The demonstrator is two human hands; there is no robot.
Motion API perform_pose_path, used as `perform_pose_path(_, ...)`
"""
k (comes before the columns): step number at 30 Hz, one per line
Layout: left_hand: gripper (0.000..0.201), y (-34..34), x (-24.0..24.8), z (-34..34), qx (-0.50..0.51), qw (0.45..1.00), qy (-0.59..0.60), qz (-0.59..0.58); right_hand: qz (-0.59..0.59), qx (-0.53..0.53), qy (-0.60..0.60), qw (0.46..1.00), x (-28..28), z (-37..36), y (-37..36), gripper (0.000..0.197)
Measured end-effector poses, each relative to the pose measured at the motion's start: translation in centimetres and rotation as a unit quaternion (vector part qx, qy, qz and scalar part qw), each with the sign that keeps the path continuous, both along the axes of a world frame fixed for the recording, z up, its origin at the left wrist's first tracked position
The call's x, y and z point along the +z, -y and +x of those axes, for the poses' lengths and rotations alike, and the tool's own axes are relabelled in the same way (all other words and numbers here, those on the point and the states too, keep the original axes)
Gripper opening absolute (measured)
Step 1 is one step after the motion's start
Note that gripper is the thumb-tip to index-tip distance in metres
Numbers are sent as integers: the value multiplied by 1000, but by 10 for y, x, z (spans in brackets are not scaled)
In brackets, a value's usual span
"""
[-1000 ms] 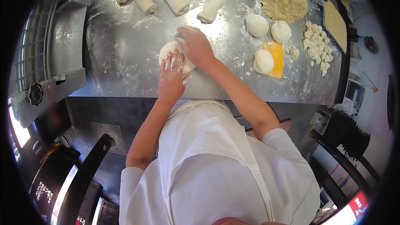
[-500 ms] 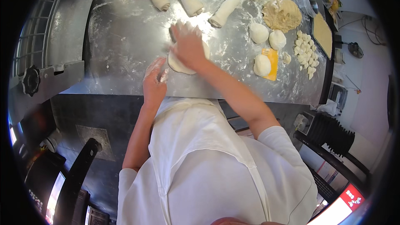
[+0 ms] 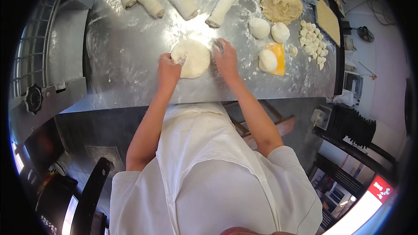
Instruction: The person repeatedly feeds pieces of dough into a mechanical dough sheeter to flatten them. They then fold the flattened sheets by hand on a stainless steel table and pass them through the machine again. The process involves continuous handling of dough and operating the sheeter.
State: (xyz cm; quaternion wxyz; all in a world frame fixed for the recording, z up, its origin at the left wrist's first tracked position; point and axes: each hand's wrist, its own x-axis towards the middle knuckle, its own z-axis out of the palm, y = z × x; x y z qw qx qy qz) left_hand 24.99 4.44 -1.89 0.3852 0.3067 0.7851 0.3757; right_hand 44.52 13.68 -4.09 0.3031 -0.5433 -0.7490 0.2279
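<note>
A flattened round of dough [image 3: 196,58] lies on the floured metal worktop in front of me. My left hand [image 3: 169,70] pinches its left edge, with the fingertips pressed into the dough. Just beyond its right edge is my right hand [image 3: 226,60], empty, its thumb and fingers apart and slightly bent. Several rolled dough logs [image 3: 183,3] lie across the worktop behind the round.
To the right sit dough balls [image 3: 259,28], one of them [image 3: 267,61] against a yellow scraper [image 3: 279,55]. A tan dough mass [image 3: 282,6], small dough pieces [image 3: 312,43] and a tray [image 3: 328,22] lie farther right. A machine with a black knob [image 3: 33,99] borders the left side.
My right hand has lifted off the dough and moved right, beside it. My left hand has come onto the dough's left edge. The dough round now shows fully.
</note>
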Motion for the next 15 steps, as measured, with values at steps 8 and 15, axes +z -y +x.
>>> perform_pose_path(8, 38, -9, -29, 40, -4, 989, -103, 109, 118, 21, 41, 992, -26, 33, -8, 15)
perform_pose_path(15, 33, -2, 101, -20, 96, 984, 58, 140, 95, 92, -5, 991, -16, 30, -11, 12)
